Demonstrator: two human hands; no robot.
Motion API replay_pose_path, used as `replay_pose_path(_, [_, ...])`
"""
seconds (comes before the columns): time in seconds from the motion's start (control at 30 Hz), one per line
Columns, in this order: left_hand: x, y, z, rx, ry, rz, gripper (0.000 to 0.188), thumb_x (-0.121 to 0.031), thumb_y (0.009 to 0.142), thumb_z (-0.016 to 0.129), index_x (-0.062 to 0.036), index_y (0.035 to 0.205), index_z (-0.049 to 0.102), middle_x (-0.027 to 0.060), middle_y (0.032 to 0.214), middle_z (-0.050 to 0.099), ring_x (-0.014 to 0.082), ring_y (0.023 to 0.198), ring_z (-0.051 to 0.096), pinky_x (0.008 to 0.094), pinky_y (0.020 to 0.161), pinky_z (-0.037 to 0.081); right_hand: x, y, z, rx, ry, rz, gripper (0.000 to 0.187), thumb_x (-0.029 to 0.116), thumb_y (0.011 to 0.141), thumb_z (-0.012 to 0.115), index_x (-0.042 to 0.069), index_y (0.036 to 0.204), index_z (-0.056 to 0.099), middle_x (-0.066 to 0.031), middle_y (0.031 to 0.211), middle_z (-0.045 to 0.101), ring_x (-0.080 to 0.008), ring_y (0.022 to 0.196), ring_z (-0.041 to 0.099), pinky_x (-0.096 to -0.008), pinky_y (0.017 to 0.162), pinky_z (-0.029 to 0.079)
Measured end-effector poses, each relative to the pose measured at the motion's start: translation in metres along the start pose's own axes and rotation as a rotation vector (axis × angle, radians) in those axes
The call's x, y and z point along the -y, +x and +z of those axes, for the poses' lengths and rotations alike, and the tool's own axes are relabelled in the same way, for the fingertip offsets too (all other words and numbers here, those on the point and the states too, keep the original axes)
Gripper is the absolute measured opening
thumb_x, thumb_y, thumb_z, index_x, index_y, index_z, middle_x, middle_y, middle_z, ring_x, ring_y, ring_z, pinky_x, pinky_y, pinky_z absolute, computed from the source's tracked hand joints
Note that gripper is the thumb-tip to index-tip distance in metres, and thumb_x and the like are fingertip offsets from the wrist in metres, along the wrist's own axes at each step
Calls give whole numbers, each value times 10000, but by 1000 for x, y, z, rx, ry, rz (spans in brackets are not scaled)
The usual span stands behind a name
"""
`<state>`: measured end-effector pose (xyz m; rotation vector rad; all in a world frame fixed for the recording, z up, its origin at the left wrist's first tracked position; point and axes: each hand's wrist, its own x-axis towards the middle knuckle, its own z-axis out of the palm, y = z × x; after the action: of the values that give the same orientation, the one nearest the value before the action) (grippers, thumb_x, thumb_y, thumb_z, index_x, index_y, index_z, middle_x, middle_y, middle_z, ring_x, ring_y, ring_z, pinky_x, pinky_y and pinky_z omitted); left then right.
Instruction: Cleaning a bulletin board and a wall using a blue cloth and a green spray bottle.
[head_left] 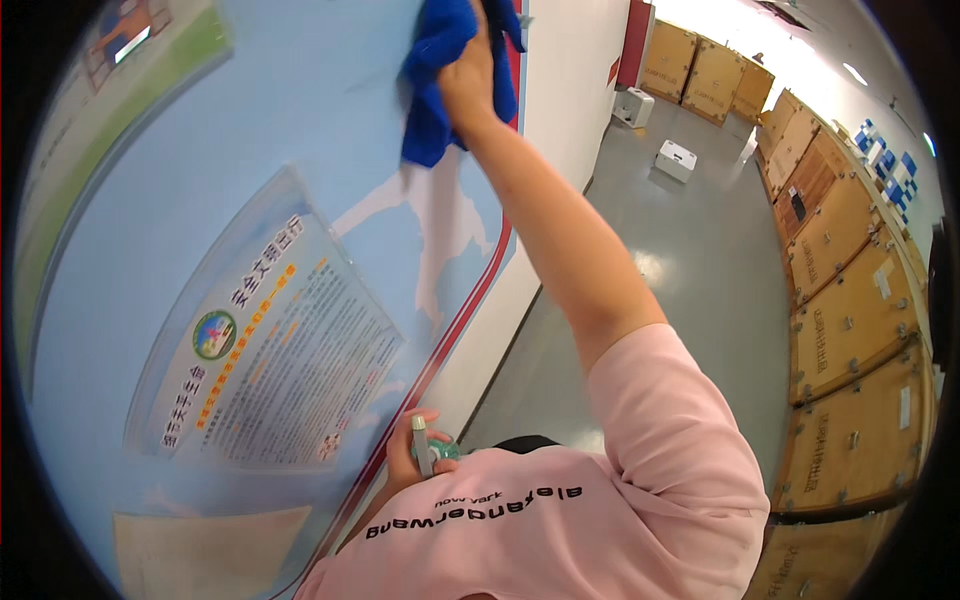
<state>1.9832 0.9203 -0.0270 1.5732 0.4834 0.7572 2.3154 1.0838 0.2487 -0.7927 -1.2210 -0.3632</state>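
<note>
High on the light-blue wall panel (270,110), my right hand (470,85) presses a bunched blue cloth (432,75) against the surface, near the panel's red edge stripe. The cloth hides most of its fingers, and one corner hangs down below the wrist. Low down, close to my chest, my left hand (402,458) is wrapped round a small spray bottle (422,447) with a pale grey-white top and a greenish, see-through body. Part of the bottle is hidden by the fingers and my pink shirt.
A fan-shaped clear poster sheet (270,350) is on the panel, with a pale rectangle (212,550) below it. Large wooden crates (850,390) line the right side. A white box (676,160) lies on the grey floor (690,240), and another white unit (633,107) stands by the wall.
</note>
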Motion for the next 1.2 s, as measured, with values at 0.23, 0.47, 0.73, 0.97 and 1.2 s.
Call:
replay_pose_path(0.23, [11,39,16,68,69,-13,850,-398,584,906,-55,1239,486,98,1223,480,212,868,632,340,718,516,-89,-32,-53,-63,-153,23,513,164,926,386,23,1418,347,-168,1465,349,-400,1326,329,-397,1118,242])
replay_pose_path(0.47, [25,68,51,-6,204,5,875,-406,582,904,-15,1236,476,106,1218,488,205,856,637,328,731,519,-118,-311,-85,8,-234,529,653,195,878,467,-57,1441,251,-246,1500,257,-410,1396,222,-448,1148,170])
replay_pose_path(0.73, [8,90,121,-287,293,-79,752,-271,627,903,-64,1223,495,96,1222,489,189,858,620,320,716,526,-127,-351,-126,381,-207,549,704,92,800,512,-77,1432,250,-272,1521,163,-517,1367,185,-533,1132,159])
replay_pose_path(0.97, [-2,115,184,-410,268,-298,658,-54,646,865,-101,1204,519,62,1164,539,165,854,612,313,719,515,-165,-208,-130,445,-197,99,761,35,605,584,65,1356,466,-176,1465,338,-482,1325,288,-572,1104,204])
replay_pose_path(1.2, [-14,107,241,-795,-82,-413,624,11,669,828,-82,1205,523,66,1067,570,166,842,627,307,662,537,-126,6,-124,442,-115,-161,739,27,636,537,144,1363,481,-71,1471,383,-331,1299,420,-405,1031,406])
